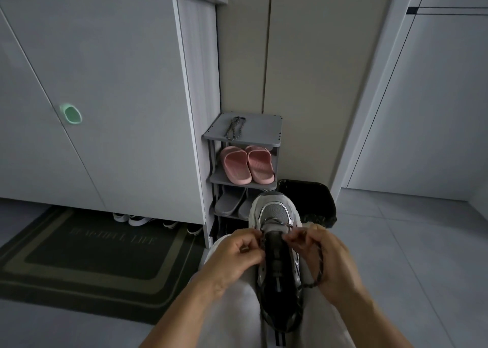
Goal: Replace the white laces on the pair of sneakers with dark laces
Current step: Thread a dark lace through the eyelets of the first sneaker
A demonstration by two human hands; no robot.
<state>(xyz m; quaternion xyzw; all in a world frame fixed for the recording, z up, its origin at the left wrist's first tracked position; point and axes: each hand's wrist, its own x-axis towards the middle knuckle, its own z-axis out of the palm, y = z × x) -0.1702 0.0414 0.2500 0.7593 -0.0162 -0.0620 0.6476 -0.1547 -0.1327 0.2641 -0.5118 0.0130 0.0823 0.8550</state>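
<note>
Sneaker [277, 244] on lap, left hand [235, 255], right hand [320, 258] each pinching dark lace [318, 268]

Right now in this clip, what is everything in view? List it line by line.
sneaker: one, grey and white with a black tongue, on the person's lap, toe pointing away
dark lace: one, dark speckled, threaded at the sneaker's front eyelets, ends in both hands
spare lace: one, dark speckled, on top of the shoe rack
shoe rack: one, grey, beside the cabinet
pink slippers: one pair, second shelf of the rack
grey slippers: one pair, shelf below the pink ones
cabinet: one, white, left
green handle: one, on the cabinet front
shoes under the cabinet: several, partly hidden
doormat: one, dark, on the floor at left
black bin: one, behind the sneaker
left hand: pinching the lace
right hand: pinching the lace
</note>
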